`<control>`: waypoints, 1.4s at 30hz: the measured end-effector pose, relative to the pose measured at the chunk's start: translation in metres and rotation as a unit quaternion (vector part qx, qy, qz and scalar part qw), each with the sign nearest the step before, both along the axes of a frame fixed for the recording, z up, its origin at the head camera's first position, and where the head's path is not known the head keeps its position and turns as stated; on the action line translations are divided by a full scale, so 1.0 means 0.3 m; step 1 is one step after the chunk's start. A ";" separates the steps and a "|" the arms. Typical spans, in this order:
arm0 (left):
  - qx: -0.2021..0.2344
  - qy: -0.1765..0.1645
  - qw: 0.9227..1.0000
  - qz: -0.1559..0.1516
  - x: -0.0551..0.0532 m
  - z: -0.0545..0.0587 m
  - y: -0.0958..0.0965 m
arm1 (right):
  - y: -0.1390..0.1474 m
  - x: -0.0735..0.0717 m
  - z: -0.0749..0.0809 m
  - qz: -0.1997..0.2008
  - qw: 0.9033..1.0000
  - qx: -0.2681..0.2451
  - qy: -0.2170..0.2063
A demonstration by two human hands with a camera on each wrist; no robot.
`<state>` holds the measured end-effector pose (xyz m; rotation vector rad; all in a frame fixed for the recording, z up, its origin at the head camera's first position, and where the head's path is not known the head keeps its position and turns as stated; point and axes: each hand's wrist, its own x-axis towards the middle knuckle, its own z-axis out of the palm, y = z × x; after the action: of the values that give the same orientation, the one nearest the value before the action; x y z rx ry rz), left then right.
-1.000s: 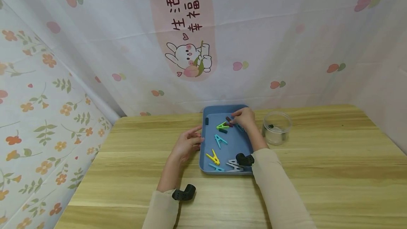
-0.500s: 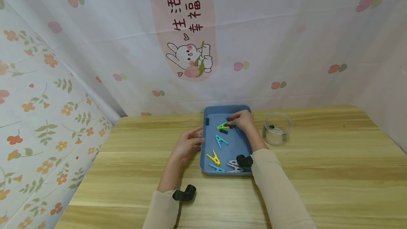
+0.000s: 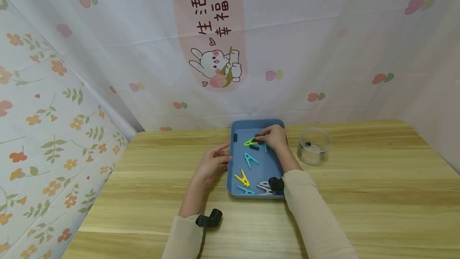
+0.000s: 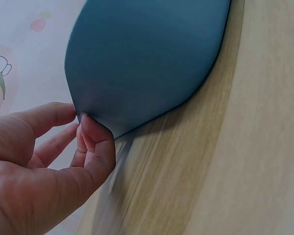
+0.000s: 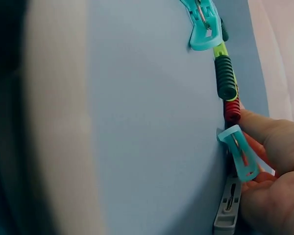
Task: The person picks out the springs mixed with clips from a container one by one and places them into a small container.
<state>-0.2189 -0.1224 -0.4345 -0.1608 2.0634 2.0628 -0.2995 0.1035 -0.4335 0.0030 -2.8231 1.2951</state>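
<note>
A blue tray [image 3: 256, 167] lies on the table with clothespins and small ribbed cylinders in it. My left hand [image 3: 213, 164] pinches the tray's left rim between thumb and fingers, as the left wrist view shows. My right hand [image 3: 276, 136] reaches into the far right part, fingertips bent down at a green clothespin [image 3: 250, 142] and a dark red ribbed cylinder [image 5: 232, 110]. I cannot tell whether these fingers hold either one. A turquoise clothespin [image 5: 239, 152] and a grey clothespin [image 5: 229, 205] lie close to the right hand. A dark green ribbed cylinder [image 3: 254, 147] lies beside the green clothespin.
A round clear container [image 3: 313, 149] with a small dark piece inside stands right of the tray. Nearer in the tray are a yellow clothespin [image 3: 242, 178], more turquoise ones and grey ones. A printed curtain [image 3: 287, 43] hangs behind the wooden table [image 3: 377, 179].
My right hand has shifted slightly left and nearer within the tray. The green clothespin has turned a little and edged left. My left hand stays on the rim.
</note>
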 end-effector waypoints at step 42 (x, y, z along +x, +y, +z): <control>0.012 0.009 1.000 -0.003 0.003 0.003 -0.002 | 0.010 0.034 0.073 0.053 0.993 -0.110 0.007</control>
<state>-0.2181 -0.1232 -0.4335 -0.1327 2.0444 2.0924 -0.2893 0.1065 -0.4115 0.1572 -2.6848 1.6139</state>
